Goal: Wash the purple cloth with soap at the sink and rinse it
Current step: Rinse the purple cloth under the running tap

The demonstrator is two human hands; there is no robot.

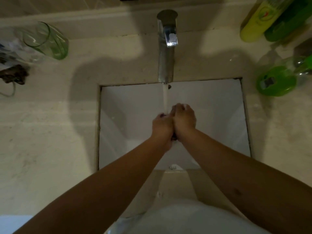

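My left hand [161, 126] and my right hand [184, 118] are pressed together over the white sink basin [128, 115], both closed around the purple cloth [174, 137]. Only small dark bits of the cloth show, between the wrists and at the left fingertips; most of it is hidden inside the hands. Water runs from the metal faucet [166, 53] in a thin stream [165, 97] onto the hands. A little white foam sits on the right hand's fingers.
A green glass [49, 41] lies on the counter at the back left beside a clear bag. Yellow and green bottles [263, 19] stand at the back right, with a green soap bottle [276, 81] near the basin's right corner.
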